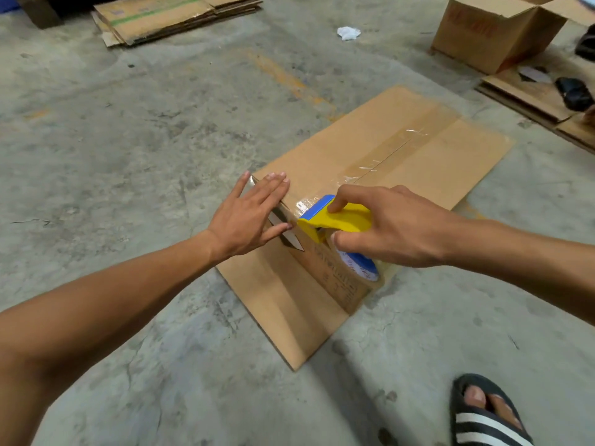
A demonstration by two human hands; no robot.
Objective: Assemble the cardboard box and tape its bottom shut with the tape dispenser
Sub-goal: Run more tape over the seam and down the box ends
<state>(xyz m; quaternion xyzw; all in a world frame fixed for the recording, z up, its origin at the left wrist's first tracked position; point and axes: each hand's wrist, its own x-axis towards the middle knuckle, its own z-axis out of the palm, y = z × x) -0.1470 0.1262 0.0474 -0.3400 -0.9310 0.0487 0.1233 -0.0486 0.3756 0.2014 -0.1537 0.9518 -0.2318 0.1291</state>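
Observation:
A brown cardboard box (428, 162) stands bottom-up on the concrete floor, its lower flap spread out toward me. Clear tape (399, 146) runs along the centre seam of the closed bottom flaps. My right hand (396, 223) grips the yellow and blue tape dispenser (335, 220) at the near edge of the box, with the tape roll hanging over the side wall. My left hand (251, 217) lies flat, fingers spread, pressing on the near left corner of the box beside the dispenser.
A stack of flattened cartons (174, 14) lies at the far left. An assembled open box (492, 30) stands at the far right on flat cardboard sheets (531, 91), with a dark sandal (574, 93) there. A white scrap (347, 32) lies on the floor. My sandalled foot (486, 413) is at bottom right.

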